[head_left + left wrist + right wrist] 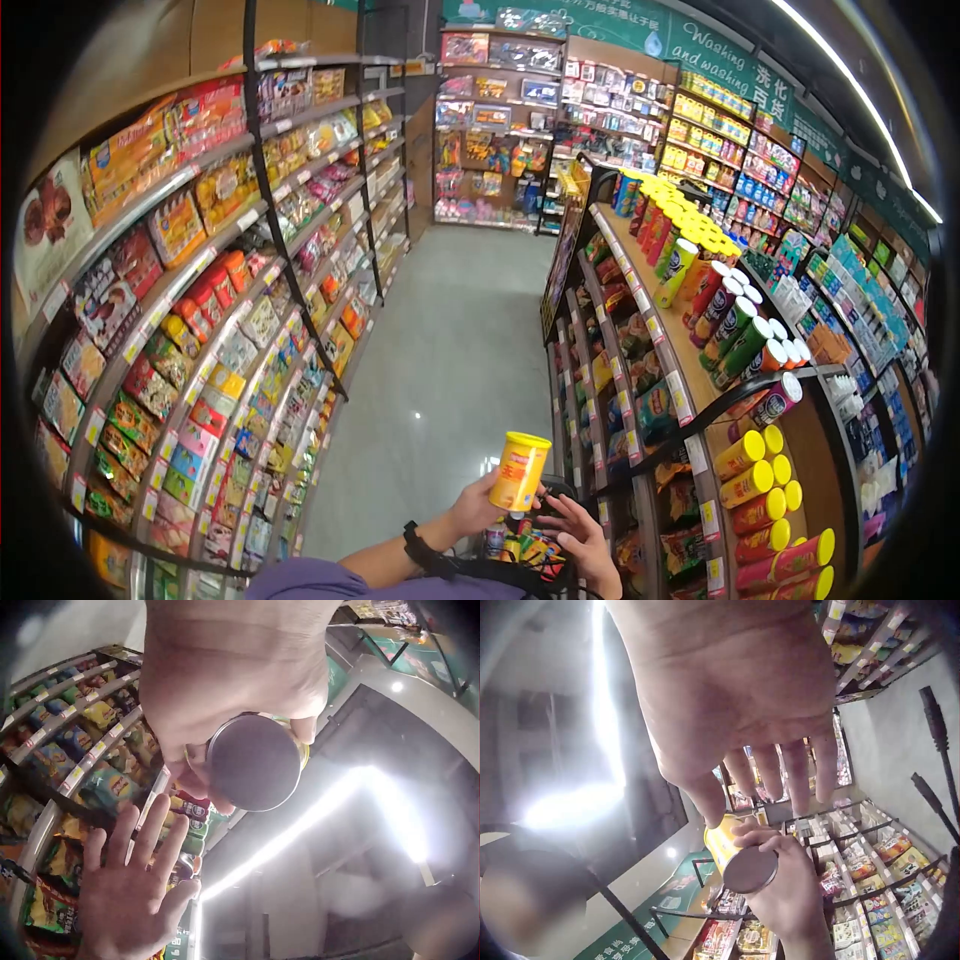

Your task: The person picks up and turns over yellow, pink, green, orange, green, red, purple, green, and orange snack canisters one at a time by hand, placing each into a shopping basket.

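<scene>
My left hand [477, 508] grips a yellow chip canister [521, 472] with a yellow lid, held upright in front of my body. In the left wrist view, the canister's dark round base [255, 763] faces the camera, with fingers curled round its side. My right hand [581, 541] is beside the canister with spread fingers and holds nothing. From the right wrist, its palm [739, 690] shows above the canister, the thumb tip overlapping the yellow wall [718, 841] in this view.
Below the hands are colourful packages [525, 550], partly hidden by black cables. Snack shelves [200, 330] line the left. A right-hand shelf [640, 265] carries rows of canisters [680, 215], with more yellow-lidded canisters [760, 510] close by. A grey aisle floor [440, 330] runs between.
</scene>
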Demonstrator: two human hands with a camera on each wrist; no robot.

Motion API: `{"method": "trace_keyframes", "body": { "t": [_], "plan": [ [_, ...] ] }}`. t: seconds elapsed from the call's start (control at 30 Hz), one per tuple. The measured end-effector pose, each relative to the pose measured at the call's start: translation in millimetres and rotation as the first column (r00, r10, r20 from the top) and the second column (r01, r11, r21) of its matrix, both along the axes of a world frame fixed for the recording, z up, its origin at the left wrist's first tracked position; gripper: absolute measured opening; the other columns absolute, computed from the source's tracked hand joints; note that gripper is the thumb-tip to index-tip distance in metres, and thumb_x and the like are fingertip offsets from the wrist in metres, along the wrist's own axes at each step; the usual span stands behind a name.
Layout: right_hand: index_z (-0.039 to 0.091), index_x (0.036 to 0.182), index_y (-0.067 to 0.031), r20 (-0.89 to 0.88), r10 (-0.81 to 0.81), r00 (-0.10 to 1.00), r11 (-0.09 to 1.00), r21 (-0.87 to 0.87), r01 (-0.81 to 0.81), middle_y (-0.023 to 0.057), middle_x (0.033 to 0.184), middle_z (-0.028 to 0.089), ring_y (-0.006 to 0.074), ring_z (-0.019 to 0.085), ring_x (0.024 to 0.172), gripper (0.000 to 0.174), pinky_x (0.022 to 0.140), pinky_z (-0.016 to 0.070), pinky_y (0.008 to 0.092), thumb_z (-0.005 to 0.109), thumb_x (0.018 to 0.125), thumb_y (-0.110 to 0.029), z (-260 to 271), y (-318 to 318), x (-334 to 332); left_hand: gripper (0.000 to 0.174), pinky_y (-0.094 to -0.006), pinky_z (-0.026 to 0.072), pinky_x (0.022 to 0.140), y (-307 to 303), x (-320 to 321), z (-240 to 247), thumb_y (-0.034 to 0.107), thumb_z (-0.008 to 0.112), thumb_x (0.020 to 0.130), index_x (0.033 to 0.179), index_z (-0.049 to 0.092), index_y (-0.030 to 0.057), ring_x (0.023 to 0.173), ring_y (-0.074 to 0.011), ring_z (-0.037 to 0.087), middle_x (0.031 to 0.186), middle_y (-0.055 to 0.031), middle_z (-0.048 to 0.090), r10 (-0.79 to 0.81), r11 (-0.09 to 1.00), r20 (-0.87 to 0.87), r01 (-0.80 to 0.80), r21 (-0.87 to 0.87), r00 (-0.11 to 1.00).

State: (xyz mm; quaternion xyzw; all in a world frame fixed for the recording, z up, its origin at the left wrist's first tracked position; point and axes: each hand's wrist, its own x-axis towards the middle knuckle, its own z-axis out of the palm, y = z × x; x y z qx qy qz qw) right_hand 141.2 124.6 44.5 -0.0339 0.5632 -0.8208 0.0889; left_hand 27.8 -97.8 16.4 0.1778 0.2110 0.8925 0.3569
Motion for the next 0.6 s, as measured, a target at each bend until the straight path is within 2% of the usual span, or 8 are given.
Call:
{"method": "trace_keyframes", "body": {
  "t": [0.07, 0.1, 0.17, 0.23, 0.33, 0.4, 0.47, 0.6],
  "plan": [
    [0.041, 0.153, -0.0006, 0.018, -0.029, 0.999, 0.999, 0.045, 0.029, 0.0195, 0.156, 0.045, 0.0339, 0.058, 0.130, 0.069, 0.104, 0.0516, 0.0447, 0.072, 0.093, -0.015, 0, 0, 4, 0.064, -0.0444, 0.0473, 0.103, -3, 2, 0, 0.050, 0.030, 0.109, 0.148, 0.042, 0.0021, 0.117, -0.0312, 0.063, 0.134, -0.0190, 0.060, -0.001, 0.998, 0.002, 0.000, 0.065, 1.000],
    [0.045, 0.150, 0.0012, -0.003, -0.046, 0.999, 0.998, 0.051, 0.046, 0.0193, 0.154, 0.048, 0.0342, 0.060, 0.127, 0.066, 0.101, 0.0531, 0.0448, 0.073, 0.093, -0.019, 0, 0, 5, 0.065, -0.0444, 0.0484, 0.102, -5, 4, 1, 0.052, 0.031, 0.108, 0.148, 0.042, 0.0026, 0.115, -0.0310, 0.064, 0.132, -0.0187, 0.060, 0.027, 0.999, 0.010, -0.027, 0.035, 1.000],
    [0.048, 0.147, 0.0013, -0.019, -0.049, 0.999, 0.990, 0.131, 0.051, 0.0183, 0.151, 0.051, 0.0320, 0.062, 0.125, 0.071, 0.099, 0.0539, 0.0441, 0.076, 0.091, -0.032, -1, 5, 8, 0.067, -0.0445, 0.0502, 0.098, -6, 3, 6, 0.056, 0.032, 0.107, 0.147, 0.043, 0.0031, 0.112, -0.0309, 0.065, 0.130, -0.0186, 0.061, 0.067, 0.998, 0.028, -0.067, 0.009, 0.997],
    [0.049, 0.147, 0.0009, -0.071, -0.050, 0.996, 0.984, 0.166, 0.062, 0.0184, 0.150, 0.052, 0.0304, 0.063, 0.123, 0.072, 0.101, 0.0532, 0.0437, 0.076, 0.091, -0.037, -2, 7, 8, 0.069, -0.0449, 0.0514, 0.096, -7, 5, 12, 0.059, 0.034, 0.105, 0.146, 0.044, 0.0029, 0.109, -0.0311, 0.066, 0.128, -0.0191, 0.062, 0.075, 0.997, 0.040, -0.076, 0.012, 0.996],
    [0.045, 0.151, -0.0002, -0.014, -0.072, 0.997, 0.993, 0.097, 0.073, 0.0213, 0.152, 0.049, 0.0317, 0.063, 0.123, 0.072, 0.103, 0.0515, 0.0421, 0.074, 0.092, -0.029, 12, 2, 11, 0.071, -0.0453, 0.0518, 0.095, -8, 10, 17, 0.060, 0.036, 0.104, 0.144, 0.045, 0.0022, 0.107, -0.0312, 0.066, 0.127, -0.0199, 0.062, 0.052, 0.999, 0.066, -0.053, 0.008, 0.996],
    [0.042, 0.152, 0.0000, -0.043, -0.042, 0.998, 0.998, 0.044, 0.044, 0.0173, 0.154, 0.047, 0.0299, 0.058, 0.131, 0.065, 0.106, 0.0499, 0.0398, 0.068, 0.094, -0.008, 4, 7, 10, 0.072, -0.0455, 0.0517, 0.095, -9, 12, 15, 0.061, 0.037, 0.104, 0.144, 0.045, 0.0017, 0.106, -0.0311, 0.066, 0.126, -0.0202, 0.062, 0.048, 0.999, 0.039, -0.049, 0.010, 0.998],
    [0.040, 0.154, -0.0015, -0.043, -0.052, 0.998, 0.998, 0.028, 0.053, 0.0176, 0.154, 0.047, 0.0291, 0.059, 0.130, 0.067, 0.105, 0.0499, 0.0393, 0.067, 0.094, -0.006, 2, 6, 10, 0.076, -0.0457, 0.0522, 0.095, -8, 13, 14, 0.065, 0.039, 0.102, 0.144, 0.047, 0.0018, 0.105, -0.0327, 0.067, 0.123, -0.0209, 0.065, 0.074, 0.997, 0.054, -0.072, -0.035, 0.996],
    [0.039, 0.155, -0.0028, -0.018, -0.041, 0.999, 0.998, 0.051, 0.041, 0.0157, 0.156, 0.045, 0.0271, 0.059, 0.128, 0.067, 0.106, 0.0493, 0.0393, 0.068, 0.094, -0.006, 5, 3, 7, 0.075, -0.0462, 0.0520, 0.096, -9, 11, 11, 0.064, 0.038, 0.103, 0.144, 0.047, 0.0017, 0.105, -0.0331, 0.068, 0.125, -0.0217, 0.064, 0.062, 0.997, 0.026, -0.061, -0.052, 0.998]
  ]
}}
